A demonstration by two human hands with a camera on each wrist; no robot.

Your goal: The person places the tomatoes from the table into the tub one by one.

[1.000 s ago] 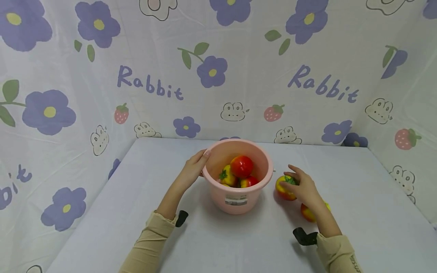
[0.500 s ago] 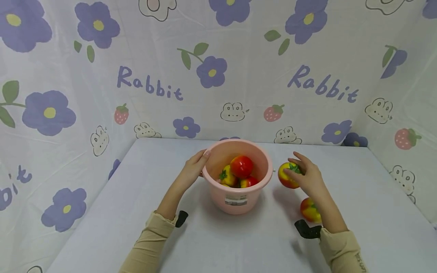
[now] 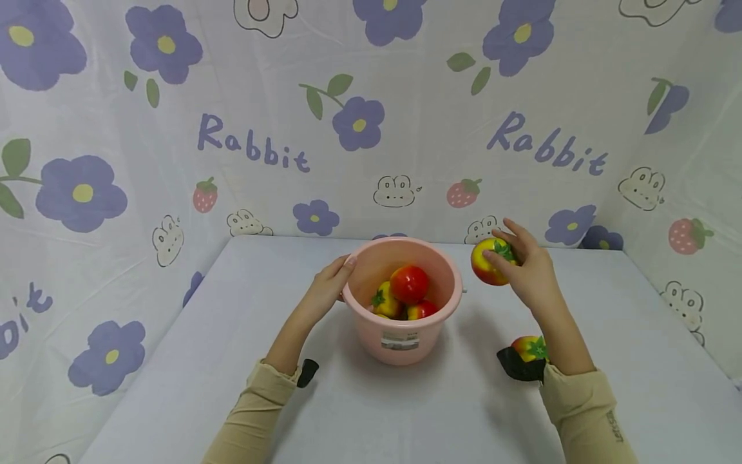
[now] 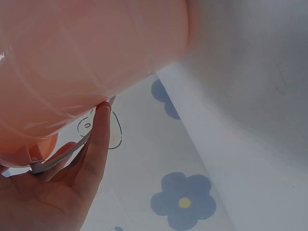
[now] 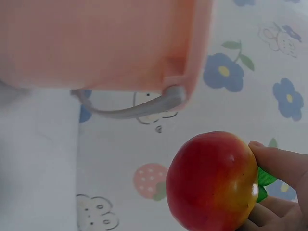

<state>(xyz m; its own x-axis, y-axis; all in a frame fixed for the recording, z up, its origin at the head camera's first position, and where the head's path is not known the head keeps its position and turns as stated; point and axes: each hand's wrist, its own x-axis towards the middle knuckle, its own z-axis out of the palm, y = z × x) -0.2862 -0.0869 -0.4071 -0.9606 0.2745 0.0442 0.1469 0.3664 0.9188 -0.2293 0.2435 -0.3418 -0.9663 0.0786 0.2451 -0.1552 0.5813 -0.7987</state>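
A pink plastic bucket (image 3: 400, 345) stands upright on the table in the head view. Several red-and-yellow toy fruits (image 3: 409, 285) lie inside it, some with green leafy tops. My left hand (image 3: 321, 293) grips the bucket's left rim, thumb on top and fingers down the outside wall by the grey handle (image 4: 62, 156). To the right of the bucket, my right hand (image 3: 534, 274) pinches a red-and-yellow toy fruit (image 3: 489, 263) with a green leafy top, raised above the table. In the right wrist view that fruit (image 5: 209, 183) hangs apart from the bucket wall (image 5: 96, 43).
Another toy fruit (image 3: 524, 348) lies on the table (image 3: 191, 386) under my right forearm, partly hidden by the black wrist mount (image 3: 518, 367). A white cloth (image 3: 359, 58) with flowers and rabbits hangs behind the table and at its sides.
My right hand has lifted the toy fruit off the table, up to about the height of the bucket's rim. The left hand and the bucket have stayed in place.
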